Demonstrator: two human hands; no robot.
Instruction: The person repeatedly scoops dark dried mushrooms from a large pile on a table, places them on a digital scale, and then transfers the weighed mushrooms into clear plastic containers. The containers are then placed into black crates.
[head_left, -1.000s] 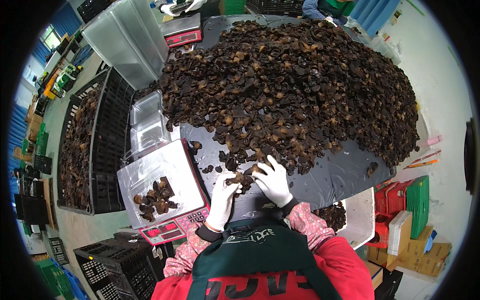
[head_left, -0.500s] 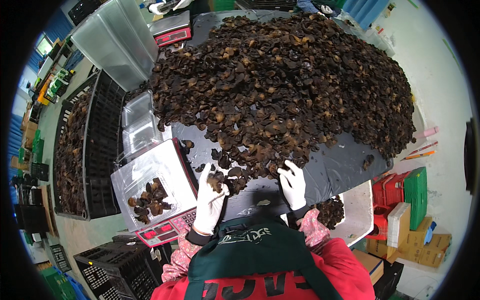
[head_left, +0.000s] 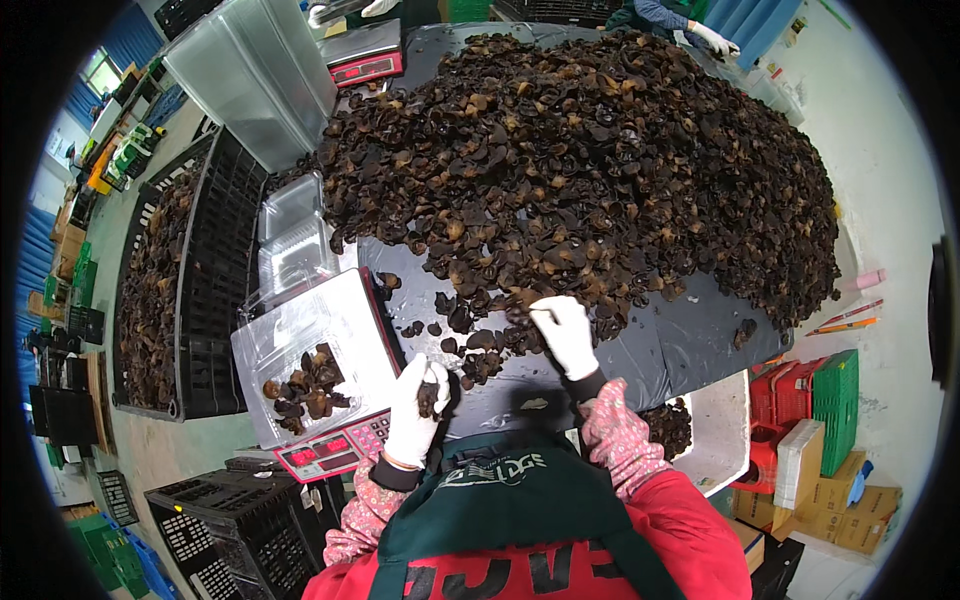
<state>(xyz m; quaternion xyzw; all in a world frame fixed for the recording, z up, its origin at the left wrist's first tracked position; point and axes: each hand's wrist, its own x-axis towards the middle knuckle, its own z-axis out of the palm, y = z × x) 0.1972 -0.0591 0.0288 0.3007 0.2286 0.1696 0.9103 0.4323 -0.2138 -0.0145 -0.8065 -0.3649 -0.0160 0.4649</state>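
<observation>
Head view: the scene is seen from above, with the person's forearms entering from 6 o'clock.
Left hand point(head_left: 418, 410): gloved in white; it is closed around a few dark dried mushroom pieces point(head_left: 428, 398), held just above the bench edge at about 7 o'clock of the frame centre.
Right hand point(head_left: 566, 335): gloved in white; the fingers are curled narrowly and pressed onto the near edge of the mushroom heap point(head_left: 590, 160); whether a piece is pinched cannot be told.
Mushroom heap: a large pile of dark brown dried pieces is spread over the dark bench point(head_left: 680, 340), from the centre out to 12 and 2 o'clock.
Loose pieces point(head_left: 470, 345): scattered on the bench between the two hands and the heap.
Clear tray point(head_left: 300, 355): set on the red weighing scale point(head_left: 335, 450) at 8 o'clock, just beside the left hand; a small portion of mushrooms point(head_left: 305, 385) is contained in it.
Empty clear trays point(head_left: 292, 235): stacked at 10 o'clock, beyond the scale.
Black crate point(head_left: 180, 300): placed at 9 o'clock, with more dried pieces inside.
Second scale point(head_left: 365, 55): located at 11 o'clock, at the far end of the heap.
Other person's gloved hand point(head_left: 715, 40): seen at 1 o'clock, at the far bench edge.
</observation>
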